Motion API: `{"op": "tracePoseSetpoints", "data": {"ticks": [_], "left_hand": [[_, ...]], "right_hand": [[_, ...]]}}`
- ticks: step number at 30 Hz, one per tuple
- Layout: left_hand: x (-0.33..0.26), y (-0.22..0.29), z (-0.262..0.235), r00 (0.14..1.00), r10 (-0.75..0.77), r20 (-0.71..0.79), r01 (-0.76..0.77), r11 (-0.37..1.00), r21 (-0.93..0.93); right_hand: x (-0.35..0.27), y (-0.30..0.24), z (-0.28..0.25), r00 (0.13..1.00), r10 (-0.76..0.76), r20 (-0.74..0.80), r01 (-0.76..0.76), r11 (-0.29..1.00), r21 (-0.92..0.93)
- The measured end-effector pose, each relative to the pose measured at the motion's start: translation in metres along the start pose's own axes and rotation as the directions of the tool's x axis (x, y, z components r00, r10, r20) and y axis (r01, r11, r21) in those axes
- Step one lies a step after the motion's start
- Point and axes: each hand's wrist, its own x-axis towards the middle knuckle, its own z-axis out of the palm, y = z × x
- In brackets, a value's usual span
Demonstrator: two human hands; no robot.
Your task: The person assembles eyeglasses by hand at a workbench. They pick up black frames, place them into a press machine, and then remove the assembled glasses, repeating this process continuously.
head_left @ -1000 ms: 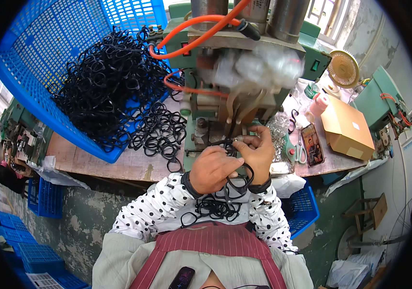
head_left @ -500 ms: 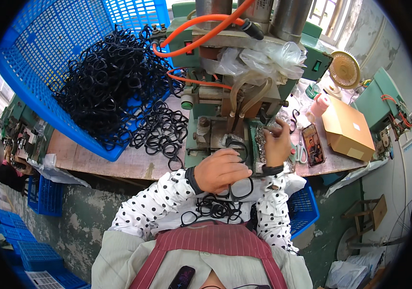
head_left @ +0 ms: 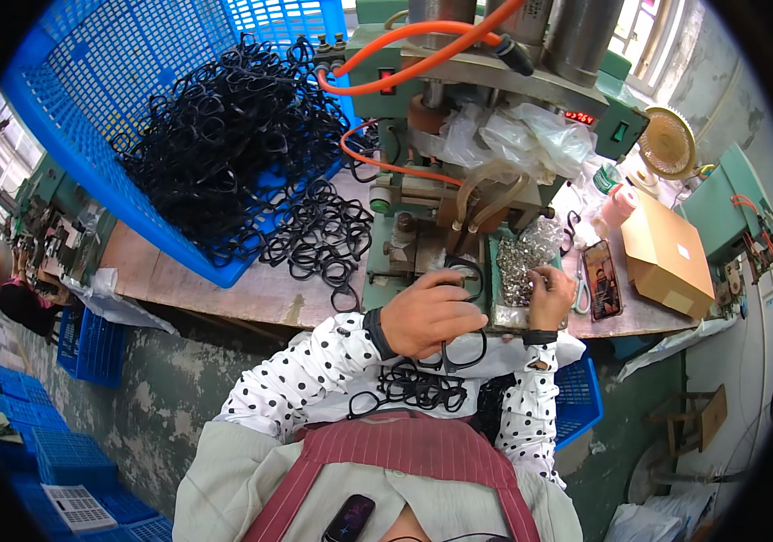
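Observation:
My left hand (head_left: 432,314) is closed on a black eyeglass frame (head_left: 468,352), whose rim hangs below my fingers. Another black rim (head_left: 470,271) shows just above that hand, against the metal fixture of the press; whether it belongs to the same frame is hidden. My right hand (head_left: 554,298) is over a tray of small shiny metal parts (head_left: 517,269), thumb and fingertips pinched together at its right side. Anything between those fingertips is too small to make out. On my lap lie several more black eyeglass frames (head_left: 423,388).
The green press (head_left: 395,230) with orange hoses stands ahead. At left, a blue basket (head_left: 88,163) holds a heap of black frames (head_left: 224,154), with more frames (head_left: 328,239) loose on the table. A phone (head_left: 601,280), scissors (head_left: 582,289) and a cardboard box (head_left: 666,257) lie at right.
My right hand has moved back from beside the press's fixture to the tray of metal parts. My left hand stays on the eyeglass frame. The whole view has shifted slightly.

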Motion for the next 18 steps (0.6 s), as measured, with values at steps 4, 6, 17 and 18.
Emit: {"op": "tracePoseSetpoints", "data": {"ticks": [4, 6, 17, 18], "left_hand": [[-0.017, 0.011, -0.013, 0.984, -0.013, -0.180, 0.056, 0.970, 0.235], [-0.061, -0.003, -0.011, 0.933, -0.160, -0.322, 0.261, 0.917, 0.302], [-0.190, -0.051, -0.069, 0.635, -0.764, -0.116, 0.612, 0.405, 0.679], [-0.193, -0.056, -0.070, 0.655, -0.750, -0.092, 0.602, 0.443, 0.664]], "right_hand": [[0.001, 0.004, 0.005, 1.000, 0.024, -0.016, -0.027, 0.984, -0.175], [0.000, 0.006, 0.008, 0.999, 0.001, -0.052, -0.009, 0.986, -0.165], [0.003, 0.002, 0.000, 0.997, 0.047, -0.061, -0.047, 0.999, -0.005], [0.004, 0.002, -0.001, 0.995, 0.070, -0.071, -0.067, 0.997, 0.041]]}}
